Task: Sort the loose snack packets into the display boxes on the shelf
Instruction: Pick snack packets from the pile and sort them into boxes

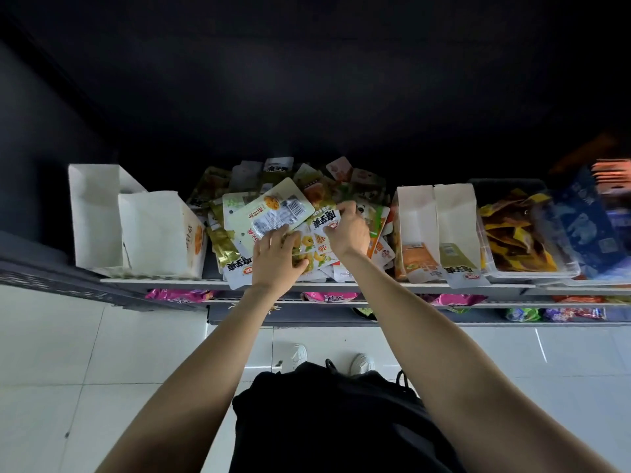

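Both forearms reach to the shelf's (409,284) front edge: left grip (276,261) grasps several pale packets (273,213), right grip (348,230) pinches a white packet (326,220) atop the loose pile (307,186) between white display boxes (160,230).

One camera only, up on my head, wide-angle, tipped steeply forward and down. It looks along my forearms at the shelf (341,285) in front of me, near enough that my hands sit mid-frame. The floor (85,353) and my shoes (296,356) fill the bottom; the top goes dark, the edges bend.
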Demonstrator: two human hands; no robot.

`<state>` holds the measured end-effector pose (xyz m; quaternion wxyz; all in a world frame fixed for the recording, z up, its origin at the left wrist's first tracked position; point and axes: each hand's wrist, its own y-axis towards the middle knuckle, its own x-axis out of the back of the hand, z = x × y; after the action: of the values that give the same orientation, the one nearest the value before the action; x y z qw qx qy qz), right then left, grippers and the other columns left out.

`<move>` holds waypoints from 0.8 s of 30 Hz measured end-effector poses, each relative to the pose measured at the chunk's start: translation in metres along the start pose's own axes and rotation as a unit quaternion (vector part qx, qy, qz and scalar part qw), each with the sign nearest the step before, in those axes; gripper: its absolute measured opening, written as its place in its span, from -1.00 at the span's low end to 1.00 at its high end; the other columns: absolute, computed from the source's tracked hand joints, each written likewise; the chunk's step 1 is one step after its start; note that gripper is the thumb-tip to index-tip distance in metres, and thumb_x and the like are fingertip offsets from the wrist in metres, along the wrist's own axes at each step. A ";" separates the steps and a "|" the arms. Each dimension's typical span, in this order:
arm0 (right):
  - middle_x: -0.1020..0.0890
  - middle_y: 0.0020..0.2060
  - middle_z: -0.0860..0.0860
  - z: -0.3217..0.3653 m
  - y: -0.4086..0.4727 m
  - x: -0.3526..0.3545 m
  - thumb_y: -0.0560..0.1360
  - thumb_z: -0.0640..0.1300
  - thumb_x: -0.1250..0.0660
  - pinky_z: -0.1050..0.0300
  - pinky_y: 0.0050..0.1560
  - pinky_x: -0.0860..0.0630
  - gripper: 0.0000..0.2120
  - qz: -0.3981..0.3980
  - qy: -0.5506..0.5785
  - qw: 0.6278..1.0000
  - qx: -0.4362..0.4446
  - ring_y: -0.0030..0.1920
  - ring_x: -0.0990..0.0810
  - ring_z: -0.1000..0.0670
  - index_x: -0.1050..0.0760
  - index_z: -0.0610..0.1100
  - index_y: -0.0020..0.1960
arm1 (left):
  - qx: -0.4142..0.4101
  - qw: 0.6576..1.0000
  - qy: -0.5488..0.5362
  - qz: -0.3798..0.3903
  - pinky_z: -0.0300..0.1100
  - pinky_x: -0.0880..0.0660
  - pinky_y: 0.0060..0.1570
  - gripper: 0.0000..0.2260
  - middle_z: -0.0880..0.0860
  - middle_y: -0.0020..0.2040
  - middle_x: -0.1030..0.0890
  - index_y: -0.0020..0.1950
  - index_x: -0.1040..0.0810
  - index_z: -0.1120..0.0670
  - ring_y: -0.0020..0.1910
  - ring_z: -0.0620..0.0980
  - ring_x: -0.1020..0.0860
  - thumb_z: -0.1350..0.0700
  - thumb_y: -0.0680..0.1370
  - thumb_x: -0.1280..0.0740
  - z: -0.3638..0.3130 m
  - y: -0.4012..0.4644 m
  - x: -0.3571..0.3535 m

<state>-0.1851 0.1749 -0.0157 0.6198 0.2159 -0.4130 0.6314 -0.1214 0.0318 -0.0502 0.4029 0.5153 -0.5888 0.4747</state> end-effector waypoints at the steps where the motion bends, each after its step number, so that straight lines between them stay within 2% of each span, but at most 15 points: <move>1: -0.57 -0.03 -0.12 -0.001 -0.001 0.006 0.46 -0.20 -0.42 0.12 -0.18 -0.47 -0.58 -0.008 0.048 0.999 -0.015 -0.09 -0.56 -0.08 -0.33 -0.17 0.25 | -0.002 1.000 -0.001 -0.003 0.02 -0.11 0.43 -0.48 0.02 0.49 -0.22 0.42 -0.30 -0.04 0.45 0.10 -0.16 -0.19 0.51 -0.27 0.001 0.000 0.001; 3: -0.59 -0.08 -0.08 -0.006 -0.007 0.021 0.49 -0.26 -0.37 0.17 -0.21 -0.43 -0.66 -0.016 0.138 0.989 -0.051 -0.16 -0.54 -0.03 -0.39 -0.19 0.23 | -0.008 1.000 -0.006 -0.007 0.02 -0.13 0.42 -0.49 0.02 0.47 -0.24 0.40 -0.33 -0.03 0.45 0.10 -0.17 -0.19 0.51 -0.28 0.001 0.001 0.002; 6: -0.64 -0.06 -0.10 -0.022 -0.022 0.046 0.52 -0.24 -0.32 0.14 -0.15 -0.50 -0.78 -0.035 0.180 0.982 -0.053 -0.13 -0.58 -0.03 -0.53 -0.19 0.16 | -0.019 0.999 -0.031 -0.021 0.02 -0.15 0.40 -0.52 0.03 0.44 -0.30 0.36 -0.39 -0.01 0.42 0.11 -0.21 -0.16 0.50 -0.31 0.004 0.001 0.004; 10: -0.64 -0.14 -0.11 -0.051 -0.046 0.079 0.52 -0.21 -0.29 0.06 -0.23 -0.47 -0.90 -0.045 0.286 0.955 -0.061 -0.18 -0.55 -0.09 -0.54 -0.05 -0.02 | -0.021 0.991 -0.093 -0.096 -0.02 -0.25 0.34 -0.59 0.06 0.31 -0.47 0.32 -0.46 0.06 0.35 0.10 -0.34 -0.06 0.52 -0.33 0.002 -0.003 0.015; 13: -0.65 -0.15 -0.07 -0.064 -0.061 0.101 0.53 -0.20 -0.30 0.04 -0.17 -0.50 -0.89 -0.026 0.345 0.937 -0.056 -0.10 -0.61 -0.13 -0.55 -0.04 0.00 | -0.027 0.956 -0.258 -0.139 -0.16 -0.28 0.32 -0.56 0.00 0.35 -0.43 0.38 -0.37 0.05 0.33 -0.06 -0.33 0.00 0.53 -0.35 -0.023 -0.006 0.043; 14: -0.65 -0.14 -0.08 -0.067 -0.065 0.108 0.53 -0.20 -0.32 0.02 -0.14 -0.51 -0.87 -0.022 0.357 0.933 -0.052 -0.07 -0.61 -0.14 -0.56 -0.04 0.03 | -0.023 0.930 -0.346 -0.120 -0.24 -0.28 0.29 -0.53 -0.04 0.36 -0.40 0.40 -0.33 0.01 0.31 -0.13 -0.33 0.03 0.53 -0.36 -0.035 -0.007 0.055; 16: -0.65 -0.11 -0.12 -0.077 -0.072 0.120 0.51 -0.21 -0.36 -0.05 -0.10 -0.52 -0.84 -0.019 0.378 0.925 -0.047 -0.03 -0.61 -0.19 -0.56 -0.02 0.05 | 0.000 0.857 -0.514 -0.030 -0.32 -0.38 0.20 -0.54 -0.07 0.33 -0.41 0.38 -0.30 -0.07 0.22 -0.20 -0.41 0.12 0.53 -0.36 -0.059 -0.007 0.079; 18: -0.65 -0.09 -0.15 -0.087 -0.077 0.132 0.49 -0.21 -0.38 -0.14 -0.07 -0.55 -0.83 -0.025 0.401 0.915 -0.045 -0.03 -0.61 -0.22 -0.56 -0.03 0.06 | 0.010 0.804 -0.591 0.067 -0.28 -0.50 0.08 -0.62 -0.05 0.21 -0.52 0.32 -0.39 -0.03 0.10 -0.17 -0.52 0.24 0.54 -0.32 -0.076 -0.006 0.094; 20: -0.66 -0.11 -0.13 -0.097 -0.081 0.144 0.49 -0.23 -0.39 -0.10 -0.10 -0.57 -0.81 -0.040 0.420 0.905 -0.050 -0.07 -0.63 -0.19 -0.54 -0.10 0.10 | -0.008 0.791 -0.601 0.117 -0.29 -0.52 0.01 -0.61 -0.01 0.09 -0.61 0.25 -0.47 -0.02 0.04 -0.13 -0.57 0.33 0.51 -0.25 -0.087 -0.006 0.100; 22: -0.66 -0.16 -0.07 -0.106 -0.088 0.156 0.49 -0.26 -0.39 0.05 -0.19 -0.58 -0.79 -0.063 0.433 0.898 -0.053 -0.14 -0.65 -0.09 -0.53 -0.20 0.12 | -0.024 0.772 -0.619 0.146 -0.24 -0.52 0.02 -0.59 0.01 0.07 -0.63 0.21 -0.51 -0.03 0.02 -0.09 -0.58 0.32 0.45 -0.20 -0.099 -0.005 0.101; 24: -0.68 -0.20 -0.06 -0.117 -0.096 0.168 0.48 -0.23 -0.40 0.07 -0.23 -0.60 -0.81 -0.115 0.438 0.890 -0.057 -0.20 -0.66 -0.07 -0.56 -0.25 0.08 | -0.032 0.769 -0.617 0.165 -0.32 -0.51 -0.05 -0.65 0.00 0.07 -0.63 0.21 -0.52 -0.02 -0.01 -0.09 -0.58 0.31 0.51 -0.21 -0.119 -0.002 0.102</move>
<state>-0.0883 0.3580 0.0740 0.8173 -0.0718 -0.1073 0.5616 -0.1362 0.1253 0.0749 -0.1157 0.5790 -0.8015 0.0948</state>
